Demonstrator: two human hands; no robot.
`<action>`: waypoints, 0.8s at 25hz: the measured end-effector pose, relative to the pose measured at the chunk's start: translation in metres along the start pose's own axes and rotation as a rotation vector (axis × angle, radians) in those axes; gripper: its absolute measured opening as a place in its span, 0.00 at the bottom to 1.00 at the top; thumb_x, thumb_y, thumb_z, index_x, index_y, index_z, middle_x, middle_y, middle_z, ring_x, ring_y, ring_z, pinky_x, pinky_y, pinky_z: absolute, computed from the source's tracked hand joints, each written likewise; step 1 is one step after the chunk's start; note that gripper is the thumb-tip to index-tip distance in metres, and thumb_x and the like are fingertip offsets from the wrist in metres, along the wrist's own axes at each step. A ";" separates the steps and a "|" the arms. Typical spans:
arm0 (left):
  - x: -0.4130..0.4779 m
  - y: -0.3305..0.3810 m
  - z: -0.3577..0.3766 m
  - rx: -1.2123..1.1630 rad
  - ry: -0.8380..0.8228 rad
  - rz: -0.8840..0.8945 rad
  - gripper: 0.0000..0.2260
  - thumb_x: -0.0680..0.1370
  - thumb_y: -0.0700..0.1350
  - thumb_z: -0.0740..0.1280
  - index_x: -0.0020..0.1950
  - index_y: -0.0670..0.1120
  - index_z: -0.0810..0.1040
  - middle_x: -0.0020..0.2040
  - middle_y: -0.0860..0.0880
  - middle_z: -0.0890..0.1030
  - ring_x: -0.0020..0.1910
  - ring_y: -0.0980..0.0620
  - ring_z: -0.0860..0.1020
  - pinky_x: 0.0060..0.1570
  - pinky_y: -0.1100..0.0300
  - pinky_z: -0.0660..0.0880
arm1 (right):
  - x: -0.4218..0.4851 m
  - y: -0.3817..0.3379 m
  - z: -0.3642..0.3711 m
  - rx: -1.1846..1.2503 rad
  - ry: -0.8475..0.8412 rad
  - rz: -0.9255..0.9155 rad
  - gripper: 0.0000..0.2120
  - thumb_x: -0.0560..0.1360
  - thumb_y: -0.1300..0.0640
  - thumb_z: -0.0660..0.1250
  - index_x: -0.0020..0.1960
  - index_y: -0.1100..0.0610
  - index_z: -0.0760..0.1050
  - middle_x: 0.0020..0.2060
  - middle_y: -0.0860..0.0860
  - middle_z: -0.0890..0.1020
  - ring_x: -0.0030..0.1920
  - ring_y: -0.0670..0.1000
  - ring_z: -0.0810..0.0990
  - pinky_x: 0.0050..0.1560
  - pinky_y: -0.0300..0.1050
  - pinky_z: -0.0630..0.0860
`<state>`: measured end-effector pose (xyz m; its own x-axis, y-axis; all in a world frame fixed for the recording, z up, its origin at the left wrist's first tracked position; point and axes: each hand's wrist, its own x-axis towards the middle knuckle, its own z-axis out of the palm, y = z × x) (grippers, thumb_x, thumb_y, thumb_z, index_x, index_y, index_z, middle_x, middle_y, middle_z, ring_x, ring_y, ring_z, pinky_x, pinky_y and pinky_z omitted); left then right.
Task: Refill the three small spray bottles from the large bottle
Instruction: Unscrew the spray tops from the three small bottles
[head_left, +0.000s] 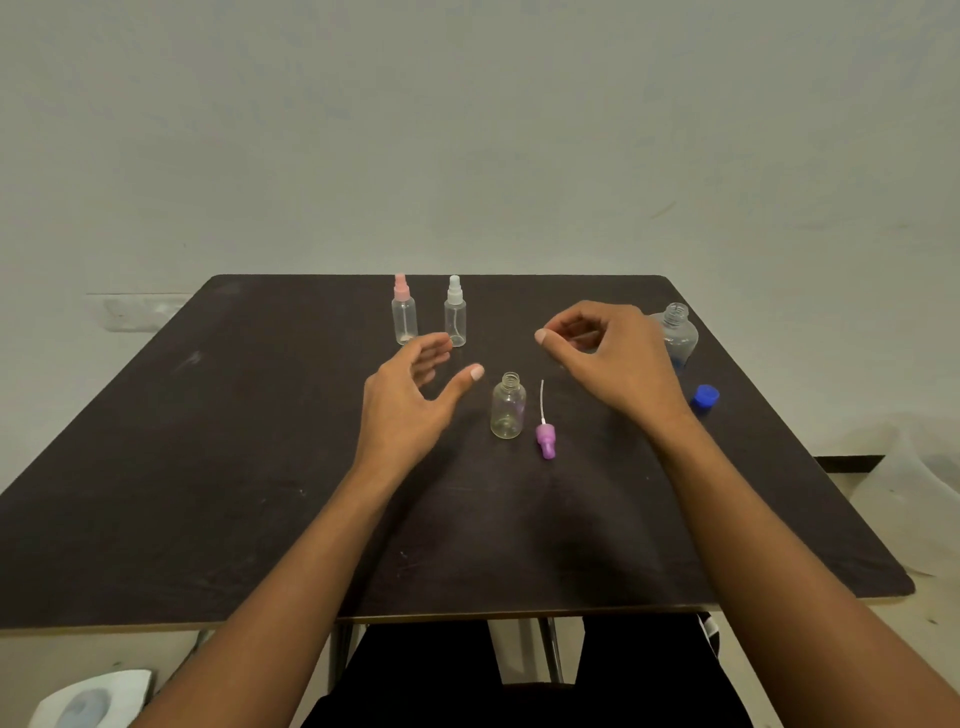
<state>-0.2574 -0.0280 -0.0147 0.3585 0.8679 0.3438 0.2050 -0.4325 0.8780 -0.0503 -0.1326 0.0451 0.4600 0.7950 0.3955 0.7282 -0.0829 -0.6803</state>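
An uncapped small clear bottle (508, 406) stands upright at the table's middle. Its purple spray head (545, 439) with a thin tube lies flat just to its right. Two capped small bottles stand farther back: one with a pink top (403, 312), one with a white top (455, 312). The large clear bottle (678, 332) stands open at the back right, partly hidden behind my right hand (608, 358); its blue cap (705, 397) rests beside it. My left hand (410, 400) hovers open left of the uncapped bottle. My right hand hovers with loosely curled fingers and holds nothing.
The dark table (260, 467) has rounded corners and a near edge just above my lap. A pale wall rises behind it. A white object (93, 699) lies on the floor at the lower left, and a pale translucent shape (919, 467) sits on the right.
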 end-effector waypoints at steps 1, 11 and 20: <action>0.011 -0.002 0.002 -0.005 0.020 -0.008 0.26 0.77 0.57 0.77 0.72 0.49 0.79 0.64 0.56 0.84 0.62 0.63 0.81 0.66 0.63 0.78 | 0.010 -0.002 0.004 -0.003 0.000 -0.004 0.07 0.77 0.44 0.75 0.48 0.47 0.86 0.40 0.39 0.86 0.43 0.37 0.85 0.42 0.26 0.78; 0.109 -0.044 0.044 0.161 0.017 -0.132 0.31 0.78 0.51 0.77 0.77 0.44 0.71 0.73 0.45 0.78 0.72 0.46 0.77 0.66 0.57 0.73 | 0.123 -0.005 0.080 -0.080 -0.140 -0.063 0.18 0.73 0.47 0.80 0.59 0.55 0.85 0.46 0.48 0.88 0.44 0.42 0.85 0.54 0.38 0.81; 0.142 -0.062 0.065 0.129 0.015 -0.176 0.21 0.79 0.51 0.76 0.68 0.44 0.77 0.63 0.46 0.83 0.64 0.49 0.80 0.55 0.61 0.73 | 0.166 0.002 0.122 -0.158 -0.258 -0.109 0.20 0.73 0.48 0.81 0.59 0.58 0.86 0.49 0.52 0.88 0.49 0.48 0.87 0.56 0.43 0.83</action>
<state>-0.1602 0.1061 -0.0423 0.2934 0.9360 0.1944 0.3789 -0.3006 0.8752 -0.0342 0.0727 0.0336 0.2460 0.9286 0.2777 0.8451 -0.0652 -0.5307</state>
